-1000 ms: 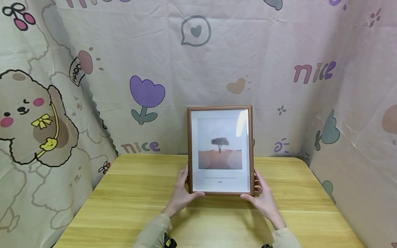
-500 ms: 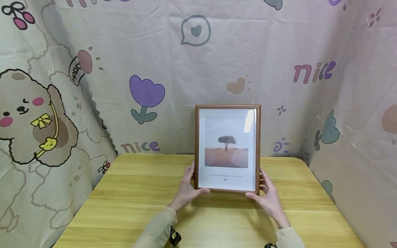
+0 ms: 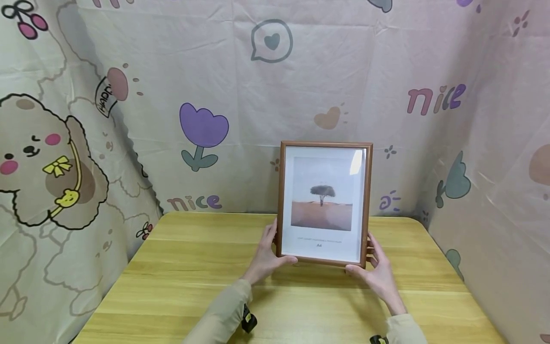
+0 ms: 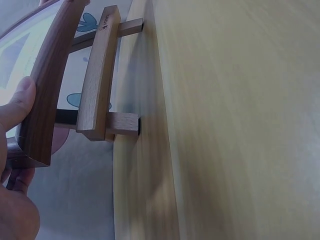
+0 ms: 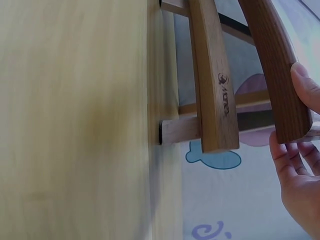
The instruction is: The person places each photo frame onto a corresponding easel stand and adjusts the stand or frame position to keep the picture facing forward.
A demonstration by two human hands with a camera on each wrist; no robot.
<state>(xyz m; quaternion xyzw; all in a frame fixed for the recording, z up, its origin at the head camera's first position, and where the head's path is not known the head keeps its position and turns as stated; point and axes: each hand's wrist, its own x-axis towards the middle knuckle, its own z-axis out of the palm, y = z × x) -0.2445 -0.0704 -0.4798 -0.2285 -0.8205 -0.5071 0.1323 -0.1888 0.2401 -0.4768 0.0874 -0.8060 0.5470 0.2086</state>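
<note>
A brown wooden picture frame [image 3: 324,246] with a print of a lone tree stands upright in the head view, tilted slightly clockwise. My left hand [image 3: 265,255] grips its lower left corner, thumb over the front edge. On the lower right corner my right hand [image 3: 380,272] holds on the same way, fingers behind. Both wrist views reveal a wooden stand [image 4: 98,80] below the frame, with a crossbar and short black-tipped legs. A gap shows between that crossbar [image 5: 215,90] and the frame's lower edge. From the head view the stand is hidden.
The pale wooden table [image 3: 185,267] spreads under both hands. A patterned cloth [image 3: 279,95] hangs behind it and along both sides. Small black devices are strapped at the left wrist [image 3: 248,319] and the right wrist [image 3: 379,339].
Both hands have moved the picture frame to the right and slightly up. It now leans a little clockwise. The grip on both lower corners stays the same.
</note>
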